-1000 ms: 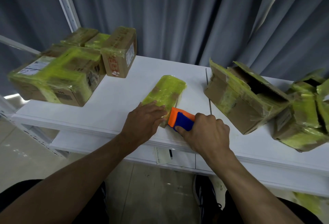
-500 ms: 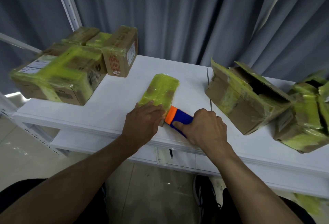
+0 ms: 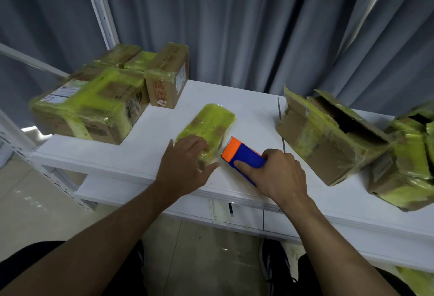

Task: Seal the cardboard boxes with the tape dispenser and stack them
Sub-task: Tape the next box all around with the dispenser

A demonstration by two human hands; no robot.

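A small flat box point(image 3: 209, 126), wrapped in yellow-green tape, lies mid-table point(image 3: 234, 98). Its long axis runs from near left to far right. The left hand point(image 3: 185, 164) rests flat on its near end, fingers relaxed and spread. Just right of that end, the right hand point(image 3: 279, 173) grips a blue and orange dispenser point(image 3: 242, 157), its orange head pointing far-left toward the box, seemingly just clear of it. Far left stand sealed boxes point(image 3: 94, 107); at right lies an open box point(image 3: 328, 135).

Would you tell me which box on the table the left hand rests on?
The small flat box at the table's centre, wrapped in yellow-green tape; the left hand rests on its near end. The other boxes are bulkier, off to the sides.
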